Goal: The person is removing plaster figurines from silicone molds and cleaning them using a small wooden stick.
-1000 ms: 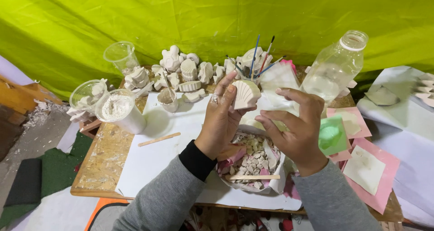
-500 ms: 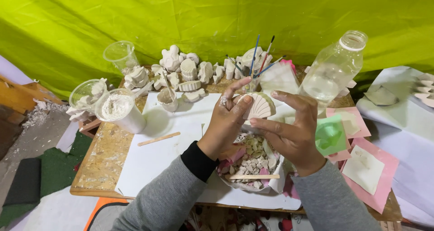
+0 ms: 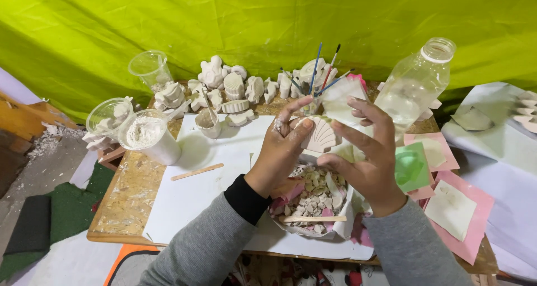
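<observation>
A white plaster shell with ribbed fan lines is held up between both hands above a bowl of broken plaster bits. My left hand grips the shell from its left side, thumb pressed on its edge, a ring on one finger. My right hand touches the shell's right side with its fingers spread. A flat wooden stick lies across the bowl's near rim.
Several white plaster figures stand at the table's back. A cup of white powder, empty plastic cups, a small mixing cup, brushes, a clear plastic bottle, a loose wooden stick and pink and green moulds surround the white paper.
The shell has been turned between my hands so its ribbed face shows; my right hand's fingers have opened out and shifted slightly right.
</observation>
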